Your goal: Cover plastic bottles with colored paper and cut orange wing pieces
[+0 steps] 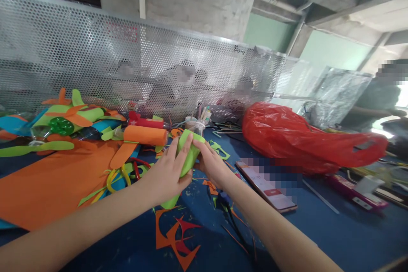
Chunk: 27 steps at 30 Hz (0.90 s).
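Note:
Both of my hands hold a bright green sheet (188, 153) curved into a tube shape, above the middle of the blue table. My left hand (170, 168) wraps its left side, fingers over the upper face. My right hand (212, 161) presses its right side near the top, with some fingers hidden behind it. A green flap hangs below my left hand. Whether a bottle is inside, I cannot tell. Just beyond stands a clear container (200, 126) near several pens (205, 114). Orange and red paper scraps (174, 238) lie below my hands.
Bottles wrapped in coloured sheets, such as an orange one (146, 135), crowd the left. An orange sheet (57, 178) lies in front of them. On the right are a phone (266, 187) and a red plastic bag (287, 136). A perforated metal screen (178, 59) stands behind.

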### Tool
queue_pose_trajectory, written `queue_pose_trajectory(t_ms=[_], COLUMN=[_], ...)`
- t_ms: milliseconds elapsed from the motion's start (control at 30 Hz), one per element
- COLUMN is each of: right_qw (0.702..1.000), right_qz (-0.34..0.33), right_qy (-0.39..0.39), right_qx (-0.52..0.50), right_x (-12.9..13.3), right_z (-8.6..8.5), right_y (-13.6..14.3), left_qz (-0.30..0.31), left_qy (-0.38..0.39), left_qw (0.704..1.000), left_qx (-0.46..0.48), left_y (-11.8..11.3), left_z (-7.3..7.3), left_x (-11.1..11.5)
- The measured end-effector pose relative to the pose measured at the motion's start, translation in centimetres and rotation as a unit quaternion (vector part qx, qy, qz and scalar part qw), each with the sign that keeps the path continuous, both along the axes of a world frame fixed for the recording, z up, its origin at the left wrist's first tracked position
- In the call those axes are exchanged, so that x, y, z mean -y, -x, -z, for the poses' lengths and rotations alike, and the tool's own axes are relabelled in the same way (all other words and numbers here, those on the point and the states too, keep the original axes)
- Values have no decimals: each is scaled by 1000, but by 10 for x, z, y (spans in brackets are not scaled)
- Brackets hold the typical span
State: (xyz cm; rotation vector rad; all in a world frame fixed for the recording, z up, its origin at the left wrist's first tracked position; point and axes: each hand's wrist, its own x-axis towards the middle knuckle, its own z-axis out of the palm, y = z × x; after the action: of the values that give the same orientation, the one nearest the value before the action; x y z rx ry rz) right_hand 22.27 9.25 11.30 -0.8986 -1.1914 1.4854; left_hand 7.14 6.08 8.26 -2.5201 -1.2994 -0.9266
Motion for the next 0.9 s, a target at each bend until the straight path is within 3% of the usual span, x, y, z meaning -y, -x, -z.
queue_pose_trajectory(t_ms=[300, 467, 700, 900], right_qw=[1000, 997, 989, 983], right_qz=[16, 45, 74, 84], right_qy=[3, 38, 106, 142], right_qx=[-14, -46, -71, -78], right_x=[-4, -9, -5, -3], right_z=[3, 1, -6, -9], right_y=[-1, -5, -1, 2], left_qz=[-22, -44, 44, 48], left_qy=[67, 143, 99, 91], left_qw=[991, 983, 986, 986], left_qx=[113, 106, 125, 131], left_y=[0, 15, 43, 41], left_z=[4, 14, 22, 18], left_x=[3, 19, 29, 29])
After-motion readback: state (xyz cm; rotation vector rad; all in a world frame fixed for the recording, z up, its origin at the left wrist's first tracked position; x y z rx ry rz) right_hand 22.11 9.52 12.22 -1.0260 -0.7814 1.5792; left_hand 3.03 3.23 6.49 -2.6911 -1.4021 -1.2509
